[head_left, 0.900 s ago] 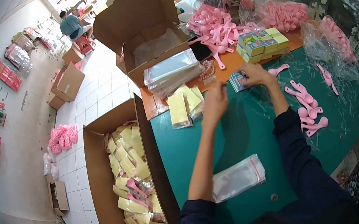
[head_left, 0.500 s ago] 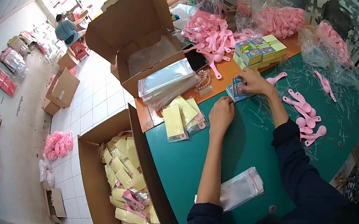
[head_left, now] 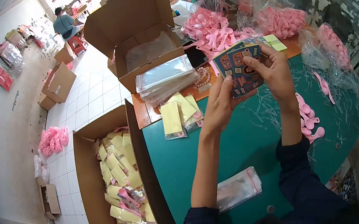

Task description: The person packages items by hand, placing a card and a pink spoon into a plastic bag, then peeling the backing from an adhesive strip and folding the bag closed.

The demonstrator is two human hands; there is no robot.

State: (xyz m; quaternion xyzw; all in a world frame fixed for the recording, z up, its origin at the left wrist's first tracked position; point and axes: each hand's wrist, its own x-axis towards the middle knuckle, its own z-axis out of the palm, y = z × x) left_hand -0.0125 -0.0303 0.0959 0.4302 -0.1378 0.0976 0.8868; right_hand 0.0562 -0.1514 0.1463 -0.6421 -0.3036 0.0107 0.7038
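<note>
**Both hands on a fan of cards, held off the tabletop**

Left hand point(head_left: 219, 105) & right hand point(head_left: 275, 72) hold one small fan of cards point(head_left: 240, 69) btw them. The fan is up in the air over the far part of the green tabletop point(head_left: 238, 149), printed faces toward the camera.

- Left hand: fingers curled, pinching the fan at its lower left.
- Right hand: thumb across the front of the rightmost cards, fingers behind, gripping the right side.
- Cards: blue w/ orange-red pictures, print too small to read.
- Both arms in dark sleeves; left one pushed up to the elbow.

On the green top:
- Yellow packets point(head_left: 178, 112) at the far left corner, just left of the left hand.
- Clear bags point(head_left: 239, 189) w/ a pink strip, nr the near edge, btw the two arms.
- Loose pink spoons point(head_left: 307, 116) toward the right edge, right of the right forearm.

Beyond it, on the orange strip along the far edge:
- Stack of clear sleeves point(head_left: 165, 75).
- Bead bracelet point(head_left: 204, 77) & black phone point(head_left: 196, 55), just right of the stack.
- Open cardboard box point(head_left: 130, 13) behind the stack, flap up.
- Spoon bags point(head_left: 280, 17), full of pink, at the far right.

On the floor:
- Big open carton point(head_left: 94, 197) against the left edge, filled w/ more yellow packets.
- Far back, a person point(head_left: 64, 24) sits w/ back turned.
</note>
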